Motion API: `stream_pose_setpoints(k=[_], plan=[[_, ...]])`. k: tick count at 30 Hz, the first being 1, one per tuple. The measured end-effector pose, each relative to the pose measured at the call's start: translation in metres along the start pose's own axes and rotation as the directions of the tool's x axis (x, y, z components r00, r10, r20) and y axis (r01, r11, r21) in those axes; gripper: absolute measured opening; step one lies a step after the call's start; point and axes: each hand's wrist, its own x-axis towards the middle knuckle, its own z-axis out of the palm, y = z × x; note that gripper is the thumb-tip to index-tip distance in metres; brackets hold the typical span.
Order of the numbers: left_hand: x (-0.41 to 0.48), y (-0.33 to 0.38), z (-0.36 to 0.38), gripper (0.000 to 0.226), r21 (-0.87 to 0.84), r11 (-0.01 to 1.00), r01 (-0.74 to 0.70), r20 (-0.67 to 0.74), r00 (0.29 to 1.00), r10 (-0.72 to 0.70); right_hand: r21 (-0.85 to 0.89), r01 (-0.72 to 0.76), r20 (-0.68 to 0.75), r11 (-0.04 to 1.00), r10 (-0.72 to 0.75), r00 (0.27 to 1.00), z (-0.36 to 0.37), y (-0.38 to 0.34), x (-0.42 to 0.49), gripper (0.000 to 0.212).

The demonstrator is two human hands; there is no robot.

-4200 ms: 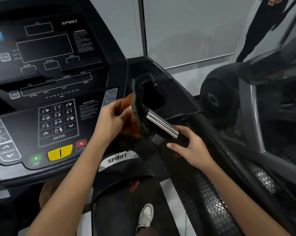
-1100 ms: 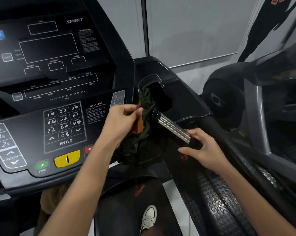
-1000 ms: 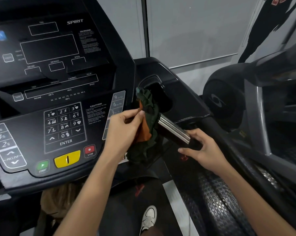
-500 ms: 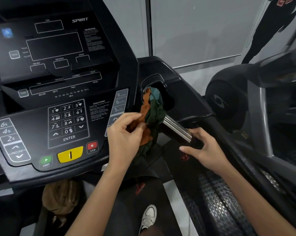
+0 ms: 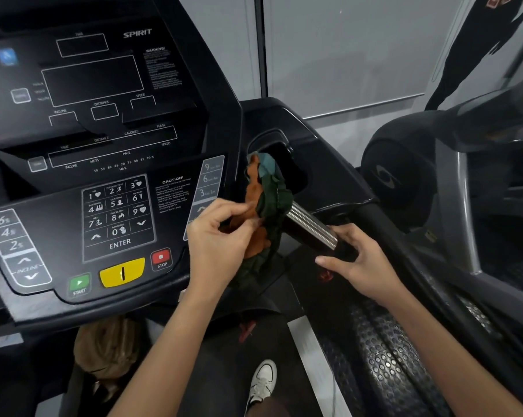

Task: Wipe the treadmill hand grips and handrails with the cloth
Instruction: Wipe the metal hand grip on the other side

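Shifted lower since a second ago: left hand [image 5: 221, 245], fingers pinching cloth [image 5: 272, 203], which is bunched round the upper end of the steel hand grip [image 5: 311, 227]. Right hand [image 5: 362, 263]: fingers curled round the grip's lower end. Step: wiping grip. Next, probably: draw cloth down the bare steel.

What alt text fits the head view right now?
The left hand pinches a green and orange cloth bunched around the top of the metal hand grip; the right hand holds the grip's lower end, beside the console.
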Motion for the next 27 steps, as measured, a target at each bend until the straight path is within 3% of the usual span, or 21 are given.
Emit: stream_pose_setpoints(k=[4, 8, 15, 21, 24, 27], plan=[[0.01, 0.012, 0.004, 0.025, 0.082, 0.993, -0.089, 0.144, 0.987, 0.076, 0.005, 0.005, -0.004, 1.0, -0.005, 1.0, 0.0, -0.002, -0.001, 0.043], [0.023, 0.018, 0.008, 0.035, 0.133, 0.991, -0.001, 0.261, 0.965, -0.034, 0.009, -0.002, -0.005, 1.0, 0.002, 1.0, 0.0, -0.003, 0.0, 0.041], [0.005, 0.008, 0.002, 0.018, 0.007, 0.999, 0.034, 0.044, 0.998, -0.034, 0.017, 0.0, -0.006, 1.0, 0.0, 1.0, 0.0, -0.001, 0.0, 0.042], [0.002, 0.01, -0.001, 0.016, 0.003, 1.0, 0.008, 0.074, 0.997, -0.009, 0.009, 0.019, -0.003, 1.0, -0.019, 1.0, 0.0, 0.0, 0.0, 0.041], [0.017, 0.024, 0.002, 0.015, -0.058, 0.979, 0.194, 0.204, 0.963, -0.178, 0.014, 0.02, 0.007, 1.0, -0.021, 1.0, 0.0, -0.001, 0.0, 0.041], [0.041, 0.037, 0.004, 0.012, -0.033, 0.925, 0.379, 0.382, 0.86, -0.339, 0.022, 0.024, 0.011, 0.999, -0.024, 1.0, 0.0, -0.001, 0.0, 0.041]])
